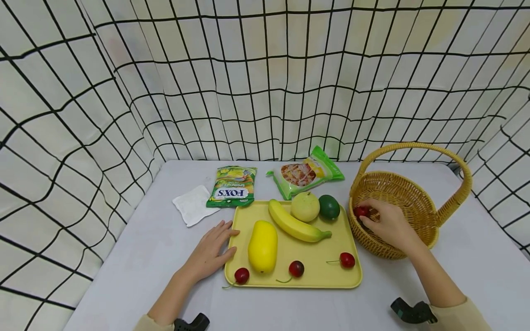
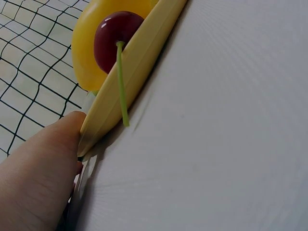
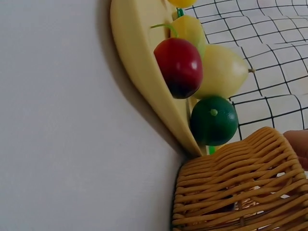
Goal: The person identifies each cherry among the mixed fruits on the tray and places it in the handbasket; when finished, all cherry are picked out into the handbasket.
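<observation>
My right hand (image 1: 389, 223) reaches inside the wicker basket (image 1: 414, 191) and pinches a dark red cherry (image 1: 361, 211) between thumb and fingers, near the basket's left wall. On the left, my left hand (image 1: 210, 250) rests at the edge of the yellow tray (image 1: 323, 279), fingers extended over its rim; in the left wrist view its thumb (image 2: 53, 144) touches the tray's edge. Along the tray's near side lie three cherries: one at the left corner (image 1: 242, 276), one in the middle (image 1: 296, 269) and one at the right (image 1: 347, 260).
Also on the tray are a yellow papaya-shaped fruit (image 1: 262, 246), a banana (image 1: 296, 225), a pale green round fruit (image 1: 305, 207) and a dark green one (image 1: 329, 207). Behind lie a Fox's bag (image 1: 233, 186), a green snack bag (image 1: 304, 174) and a white packet (image 1: 194, 205). Black netting surrounds the table.
</observation>
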